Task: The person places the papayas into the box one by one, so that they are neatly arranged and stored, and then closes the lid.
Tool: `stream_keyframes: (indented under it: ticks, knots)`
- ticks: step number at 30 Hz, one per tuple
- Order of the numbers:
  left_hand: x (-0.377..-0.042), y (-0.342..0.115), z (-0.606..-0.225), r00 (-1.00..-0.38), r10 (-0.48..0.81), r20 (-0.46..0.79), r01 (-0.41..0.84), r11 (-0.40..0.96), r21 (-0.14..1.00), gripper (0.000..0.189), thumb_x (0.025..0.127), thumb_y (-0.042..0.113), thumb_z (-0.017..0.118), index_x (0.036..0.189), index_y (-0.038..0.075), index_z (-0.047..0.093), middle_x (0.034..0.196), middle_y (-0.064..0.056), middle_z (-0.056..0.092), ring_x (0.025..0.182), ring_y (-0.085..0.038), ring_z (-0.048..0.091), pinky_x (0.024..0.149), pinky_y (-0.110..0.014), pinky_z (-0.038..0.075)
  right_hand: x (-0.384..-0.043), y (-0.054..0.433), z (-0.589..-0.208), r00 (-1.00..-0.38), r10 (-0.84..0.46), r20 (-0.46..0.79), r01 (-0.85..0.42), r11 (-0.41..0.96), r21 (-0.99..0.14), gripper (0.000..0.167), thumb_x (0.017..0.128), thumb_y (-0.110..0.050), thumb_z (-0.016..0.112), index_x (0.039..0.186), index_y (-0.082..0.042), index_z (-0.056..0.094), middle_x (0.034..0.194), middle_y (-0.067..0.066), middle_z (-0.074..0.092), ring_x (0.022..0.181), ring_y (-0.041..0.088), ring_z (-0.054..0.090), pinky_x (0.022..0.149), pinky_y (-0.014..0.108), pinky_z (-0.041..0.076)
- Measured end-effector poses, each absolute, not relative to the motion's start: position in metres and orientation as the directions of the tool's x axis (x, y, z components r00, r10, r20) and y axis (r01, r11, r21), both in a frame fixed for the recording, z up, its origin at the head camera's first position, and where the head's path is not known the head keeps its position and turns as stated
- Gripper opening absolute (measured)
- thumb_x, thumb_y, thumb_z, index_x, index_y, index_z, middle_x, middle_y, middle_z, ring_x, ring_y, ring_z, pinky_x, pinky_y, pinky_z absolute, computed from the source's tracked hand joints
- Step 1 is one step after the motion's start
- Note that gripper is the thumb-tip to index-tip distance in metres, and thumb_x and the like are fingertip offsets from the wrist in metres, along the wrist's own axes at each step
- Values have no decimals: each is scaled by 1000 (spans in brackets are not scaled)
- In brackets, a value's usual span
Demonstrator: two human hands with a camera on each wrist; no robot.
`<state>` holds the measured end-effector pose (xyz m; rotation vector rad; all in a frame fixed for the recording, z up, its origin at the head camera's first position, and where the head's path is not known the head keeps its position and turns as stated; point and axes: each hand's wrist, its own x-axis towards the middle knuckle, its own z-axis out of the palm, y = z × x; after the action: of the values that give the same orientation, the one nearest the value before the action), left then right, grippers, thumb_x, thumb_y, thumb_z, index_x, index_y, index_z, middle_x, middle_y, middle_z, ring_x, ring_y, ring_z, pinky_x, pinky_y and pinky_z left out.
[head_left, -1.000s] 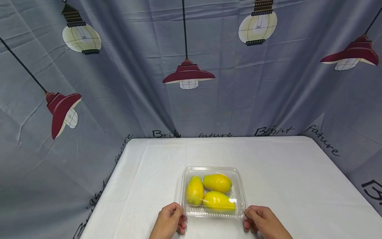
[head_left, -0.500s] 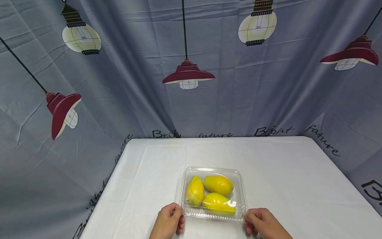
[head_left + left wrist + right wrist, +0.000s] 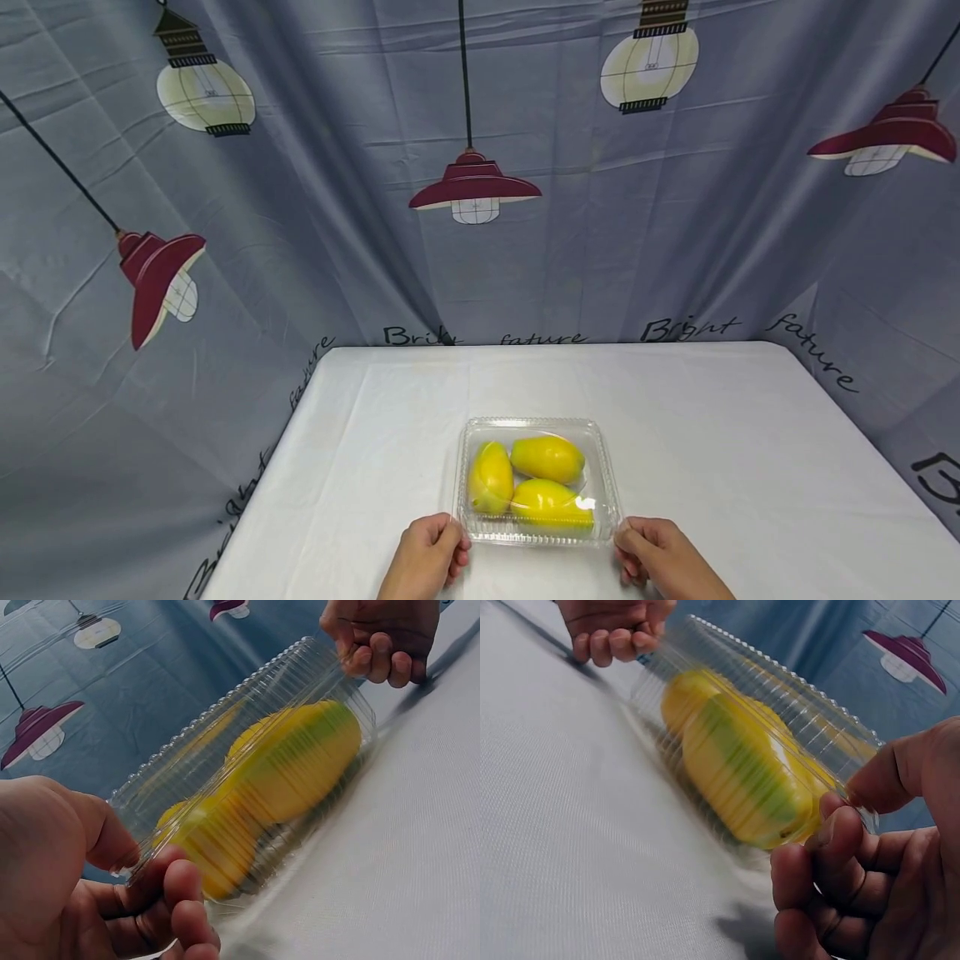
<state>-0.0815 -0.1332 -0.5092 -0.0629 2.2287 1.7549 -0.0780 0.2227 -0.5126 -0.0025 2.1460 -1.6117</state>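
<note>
A clear plastic clamshell box point(image 3: 609, 483) with a ribbed rim lies lid-down-shut on the white table, holding three yellow mangoes. One mango point(image 3: 491, 477) lies along the left wall, a second mango point(image 3: 547, 458) at the back, and a third mango point(image 3: 551, 502) at the front. My left hand point(image 3: 426, 554) pinches the rim at the near left corner between thumb and fingers. At the near right corner, my right hand point(image 3: 666, 554) pinches the rim likewise. In the right wrist view, green streaks show on a mango point(image 3: 739, 765) through the clear wall.
A white cloth covers the table point(image 3: 375, 433). Behind and around it hangs a grey-blue curtain point(image 3: 510, 275) printed with red lamps, lanterns and black lettering.
Half a second ago the box's near edge sat slightly lower in the head view; now it is back up a little, and the mangoes have shifted slightly. Both hands keep their grip.
</note>
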Motion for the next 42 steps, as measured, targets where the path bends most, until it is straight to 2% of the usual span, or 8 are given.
stream_keyframes:
  ticks: [3,9,16,24,30,34,39,42]
  knots:
    - [-81,-134,-510,-958,145,-246,-204,256,945,26,104,12,56,85,1,71,68,3,63,58,-10,53,51,-19,49,-78,222,-513,-896,-273,-350,265,304,-915,37,109,-15,50,96,19,56,71,0,59,67,13,57,59,25,49]
    - [-81,-134,-510,-967,138,-216,-174,263,949,23,102,9,59,84,-1,70,66,4,61,58,-9,54,52,-18,49,-78,222,-513,-900,-283,-333,248,297,-922,36,110,-15,51,93,17,55,71,0,56,67,12,57,59,25,47]
    - [-80,-135,-508,-968,148,-205,-159,274,949,23,101,10,61,84,-1,72,65,4,63,56,-9,56,51,-18,47,-76,218,-514,-911,-224,-346,275,296,-915,34,107,-14,51,90,16,51,69,1,53,65,12,55,58,25,44]
    - [-82,-134,-509,-951,168,-261,-219,231,948,27,107,13,56,89,-1,71,67,5,61,60,-10,54,54,-20,52,-80,215,-513,-905,-155,-396,333,320,-887,36,109,-18,49,99,15,58,69,-1,56,69,16,57,59,25,45]
    - [-82,-133,-508,-947,170,-273,-233,221,947,28,107,14,54,90,-1,71,69,4,62,62,-11,56,56,-22,53,-79,216,-512,-904,-162,-395,328,327,-886,34,108,-18,50,95,11,62,71,-1,61,69,16,58,59,25,47]
    - [-82,-138,-503,-943,190,-273,-223,245,943,30,107,14,51,99,-3,75,72,3,65,64,-12,58,57,-22,54,-79,221,-507,-908,-175,-381,307,342,-888,32,107,-18,50,93,6,66,76,1,66,72,17,61,62,27,52]
    - [-90,-154,-483,-977,100,-187,-138,367,920,30,107,11,48,106,0,75,77,-1,69,68,-14,61,57,-23,52,-87,231,-488,-948,-27,-316,258,513,-819,31,109,-17,47,96,-4,72,84,2,70,79,17,62,66,27,56]
    - [-99,-165,-462,-998,-25,-65,-69,504,861,25,108,13,52,108,6,77,79,0,72,70,-13,62,59,-24,50,-93,240,-469,-983,52,-175,164,672,-722,28,112,-25,54,104,-10,76,91,-2,75,84,14,66,70,26,56]
